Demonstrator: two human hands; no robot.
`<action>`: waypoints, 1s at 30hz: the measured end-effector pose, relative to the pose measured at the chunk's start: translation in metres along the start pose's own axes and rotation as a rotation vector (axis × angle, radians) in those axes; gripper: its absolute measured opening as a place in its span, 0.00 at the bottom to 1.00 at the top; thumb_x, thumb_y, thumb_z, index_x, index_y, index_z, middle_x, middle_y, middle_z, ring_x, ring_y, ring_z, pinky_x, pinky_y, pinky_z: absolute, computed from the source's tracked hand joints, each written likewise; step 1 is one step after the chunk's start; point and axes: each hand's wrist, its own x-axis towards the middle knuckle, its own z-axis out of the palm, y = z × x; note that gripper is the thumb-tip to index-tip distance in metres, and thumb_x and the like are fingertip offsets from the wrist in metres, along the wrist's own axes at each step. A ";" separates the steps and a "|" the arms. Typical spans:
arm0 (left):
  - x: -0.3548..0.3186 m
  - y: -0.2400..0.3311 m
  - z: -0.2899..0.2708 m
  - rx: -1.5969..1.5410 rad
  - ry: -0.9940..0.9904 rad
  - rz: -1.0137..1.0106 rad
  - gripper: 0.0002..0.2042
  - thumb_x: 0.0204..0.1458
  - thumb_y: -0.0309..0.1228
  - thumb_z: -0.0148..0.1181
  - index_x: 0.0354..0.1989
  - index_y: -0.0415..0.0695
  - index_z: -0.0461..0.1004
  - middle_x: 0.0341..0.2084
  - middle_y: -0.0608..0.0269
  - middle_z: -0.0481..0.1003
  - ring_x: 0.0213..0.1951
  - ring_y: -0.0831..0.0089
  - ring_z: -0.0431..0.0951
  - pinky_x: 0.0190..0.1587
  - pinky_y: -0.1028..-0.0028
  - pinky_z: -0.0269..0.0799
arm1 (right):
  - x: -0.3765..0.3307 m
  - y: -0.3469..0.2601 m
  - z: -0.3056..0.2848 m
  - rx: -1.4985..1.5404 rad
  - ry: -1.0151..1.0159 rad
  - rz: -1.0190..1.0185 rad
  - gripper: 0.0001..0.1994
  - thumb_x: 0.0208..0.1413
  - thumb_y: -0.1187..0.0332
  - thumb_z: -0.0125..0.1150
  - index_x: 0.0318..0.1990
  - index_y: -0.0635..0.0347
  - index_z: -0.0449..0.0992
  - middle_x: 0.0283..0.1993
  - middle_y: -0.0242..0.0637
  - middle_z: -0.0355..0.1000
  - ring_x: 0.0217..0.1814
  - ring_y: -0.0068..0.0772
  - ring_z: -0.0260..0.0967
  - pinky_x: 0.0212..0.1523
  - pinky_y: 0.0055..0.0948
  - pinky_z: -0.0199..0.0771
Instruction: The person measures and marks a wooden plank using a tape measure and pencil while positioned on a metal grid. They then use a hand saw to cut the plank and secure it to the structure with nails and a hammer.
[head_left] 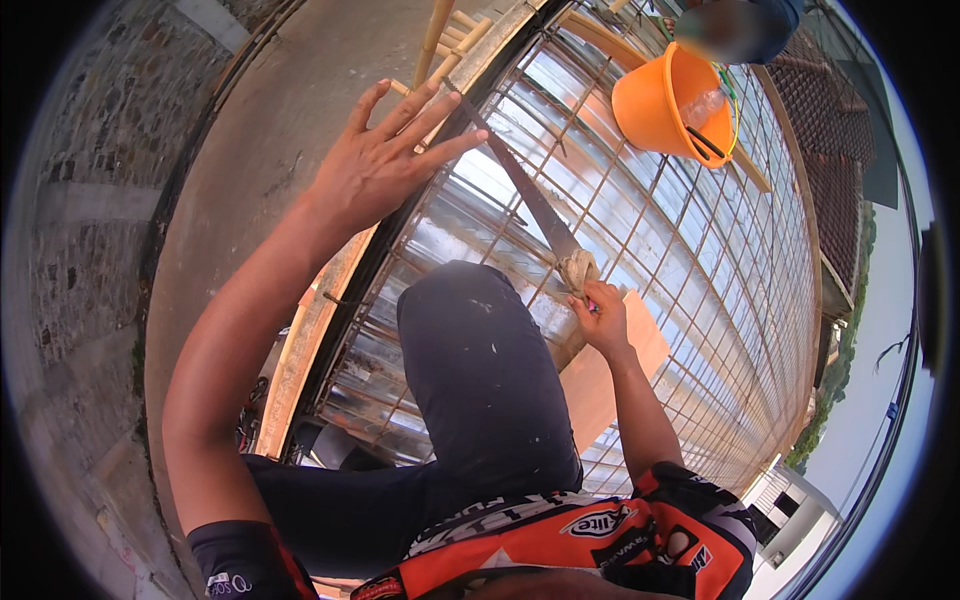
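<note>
My right hand (603, 318) grips the cloth-wrapped handle (579, 268) of a long dark saw blade (520, 180), which runs up and left across a rusty rebar grid (700, 260) laid over shiny corrugated metal sheeting. Raised with fingers spread, my left hand (385, 160) holds nothing and hovers near the blade's far tip, beside the wooden edge board (320, 330). My knee in dark trousers (480, 370) rests on the grid between the two arms.
An orange bucket (665, 105) holding a plastic bottle stands on the grid at the upper right, with another person behind it. A light wooden board (610, 370) lies under my right forearm. Bamboo poles (440, 40) poke up at the top. A concrete surface and stone wall lie left.
</note>
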 end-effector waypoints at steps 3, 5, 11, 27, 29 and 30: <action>-0.028 0.007 0.031 -0.157 -0.006 -0.438 0.36 0.68 0.57 0.61 0.83 0.66 0.60 0.79 0.56 0.62 0.80 0.59 0.60 0.81 0.47 0.51 | 0.008 0.022 0.000 -0.189 0.037 0.157 0.15 0.61 0.58 0.76 0.34 0.60 0.80 0.36 0.37 0.77 0.38 0.49 0.70 0.39 0.47 0.69; -0.061 0.019 0.078 -0.319 -0.135 -0.770 0.38 0.68 0.60 0.59 0.83 0.61 0.60 0.76 0.50 0.65 0.79 0.54 0.62 0.77 0.43 0.56 | 0.014 0.036 0.000 -0.330 0.049 0.206 0.16 0.62 0.55 0.75 0.34 0.59 0.81 0.36 0.37 0.77 0.39 0.49 0.71 0.40 0.48 0.69; -0.077 0.044 0.104 -0.641 -0.403 -1.104 0.49 0.62 0.73 0.54 0.83 0.52 0.58 0.64 0.39 0.77 0.67 0.45 0.77 0.66 0.46 0.73 | 0.041 0.076 0.006 -0.648 -0.041 0.308 0.18 0.66 0.47 0.69 0.39 0.54 0.85 0.44 0.34 0.81 0.50 0.50 0.77 0.45 0.57 0.72; -0.064 0.049 0.107 -0.545 -0.328 -1.091 0.42 0.60 0.67 0.61 0.71 0.44 0.74 0.57 0.39 0.81 0.57 0.43 0.84 0.58 0.49 0.79 | 0.075 0.055 0.049 0.360 -0.193 0.735 0.14 0.63 0.69 0.63 0.52 0.58 0.68 0.43 0.39 0.73 0.49 0.36 0.78 0.50 0.34 0.76; -0.068 0.051 0.108 -0.542 -0.308 -1.099 0.40 0.61 0.65 0.61 0.71 0.45 0.74 0.61 0.41 0.79 0.60 0.44 0.82 0.59 0.49 0.78 | 0.114 0.002 0.064 0.838 -0.467 0.746 0.13 0.64 0.70 0.62 0.53 0.57 0.69 0.44 0.35 0.74 0.48 0.29 0.78 0.49 0.30 0.76; -0.067 0.051 0.106 -0.556 -0.307 -1.106 0.39 0.62 0.64 0.61 0.71 0.46 0.74 0.62 0.42 0.79 0.61 0.44 0.81 0.60 0.49 0.77 | 0.133 -0.028 0.070 0.999 -0.618 0.733 0.12 0.66 0.70 0.62 0.53 0.57 0.70 0.46 0.34 0.75 0.47 0.26 0.77 0.47 0.28 0.77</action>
